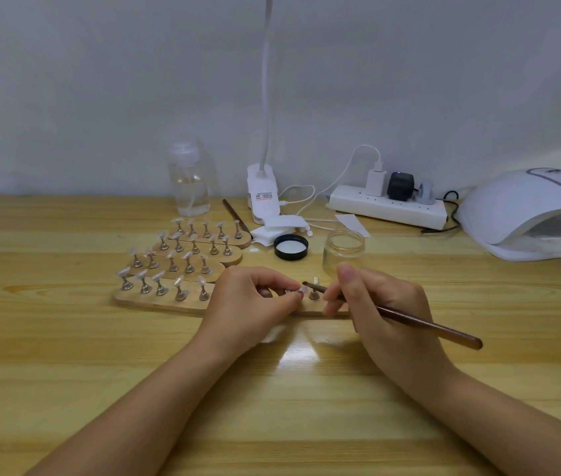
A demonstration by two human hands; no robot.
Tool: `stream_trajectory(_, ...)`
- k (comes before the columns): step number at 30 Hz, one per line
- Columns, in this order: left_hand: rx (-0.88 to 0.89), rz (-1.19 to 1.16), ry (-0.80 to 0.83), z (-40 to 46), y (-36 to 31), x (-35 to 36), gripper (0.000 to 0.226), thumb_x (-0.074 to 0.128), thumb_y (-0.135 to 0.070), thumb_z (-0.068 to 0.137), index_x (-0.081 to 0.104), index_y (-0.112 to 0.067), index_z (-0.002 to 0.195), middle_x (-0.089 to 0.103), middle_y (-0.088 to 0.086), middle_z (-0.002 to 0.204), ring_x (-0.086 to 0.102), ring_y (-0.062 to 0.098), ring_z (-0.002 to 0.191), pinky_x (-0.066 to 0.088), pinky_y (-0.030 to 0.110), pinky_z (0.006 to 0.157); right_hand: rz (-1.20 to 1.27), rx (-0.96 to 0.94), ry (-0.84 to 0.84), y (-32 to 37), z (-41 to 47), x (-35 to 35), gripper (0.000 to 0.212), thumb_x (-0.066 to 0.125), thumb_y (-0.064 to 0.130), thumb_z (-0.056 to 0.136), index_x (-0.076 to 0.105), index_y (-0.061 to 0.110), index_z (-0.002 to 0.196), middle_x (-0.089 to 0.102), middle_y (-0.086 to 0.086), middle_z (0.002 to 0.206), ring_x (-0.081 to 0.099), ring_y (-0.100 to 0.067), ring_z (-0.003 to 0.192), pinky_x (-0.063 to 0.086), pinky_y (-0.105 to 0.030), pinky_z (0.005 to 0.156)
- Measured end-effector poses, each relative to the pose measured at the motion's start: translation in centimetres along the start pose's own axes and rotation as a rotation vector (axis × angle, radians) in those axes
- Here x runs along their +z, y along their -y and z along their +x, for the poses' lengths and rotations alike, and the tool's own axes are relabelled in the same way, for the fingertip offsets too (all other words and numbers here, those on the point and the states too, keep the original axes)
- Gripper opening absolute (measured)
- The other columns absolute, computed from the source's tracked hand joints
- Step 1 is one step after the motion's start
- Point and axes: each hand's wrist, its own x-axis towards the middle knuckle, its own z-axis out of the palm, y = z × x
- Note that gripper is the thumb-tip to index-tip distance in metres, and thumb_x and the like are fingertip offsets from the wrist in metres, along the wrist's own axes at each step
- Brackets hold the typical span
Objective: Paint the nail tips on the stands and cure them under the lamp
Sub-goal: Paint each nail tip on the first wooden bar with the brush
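Observation:
My left hand (249,297) pinches a small metal stand with a clear nail tip (303,291) at its fingertips, over a wooden base (310,309) mostly hidden by both hands. My right hand (375,304) grips a long brown brush (437,328), its tip lying against that nail tip. Another stand (314,290) rises just behind the brush tip. To the left, several wooden bases (155,300) carry rows of metal stands with clear nail tips. The white curing lamp (529,214) sits at the far right, its opening facing me.
An open glass jar (343,250) stands just behind my right hand, its black lid (291,247) beside it. Further back are a clear pump bottle (189,180), a white clip lamp (263,197), a second brush (236,218), white pads (272,231) and a power strip (389,207) with cables.

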Motion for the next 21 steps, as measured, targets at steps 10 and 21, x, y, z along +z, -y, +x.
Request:
stream_trajectory(10, -0.003, 0.001, 0.007, -0.06, -0.01, -0.05, 0.017, 0.073, -0.013, 0.073, 0.069, -0.029, 0.068, 0.052, -0.021, 0.042, 0.04, 0.002, 0.048, 0.031, 0.008, 0.046, -0.001, 0.017, 0.005, -0.13, 0.02, 0.05, 0.041, 0.043, 0.037, 0.09, 0.065, 0.013, 0.064, 0.065, -0.002, 0.056, 0.059, -0.001, 0.051, 0.045, -0.013, 0.055)
stream_trajectory(21, 0.013, 0.002, -0.005, 0.01, 0.03, 0.04, 0.021, 0.075, -0.016, 0.073, 0.068, -0.033, 0.065, 0.051, -0.021, 0.04, 0.039, 0.002, 0.046, 0.031, 0.006, 0.045, 0.096, 0.06, 0.001, 0.29, -0.1, -0.04, 0.045, 0.044, 0.039, 0.088, 0.063, 0.01, 0.06, 0.062, -0.006, 0.051, 0.054, 0.0, 0.043, 0.039, -0.007, 0.052)
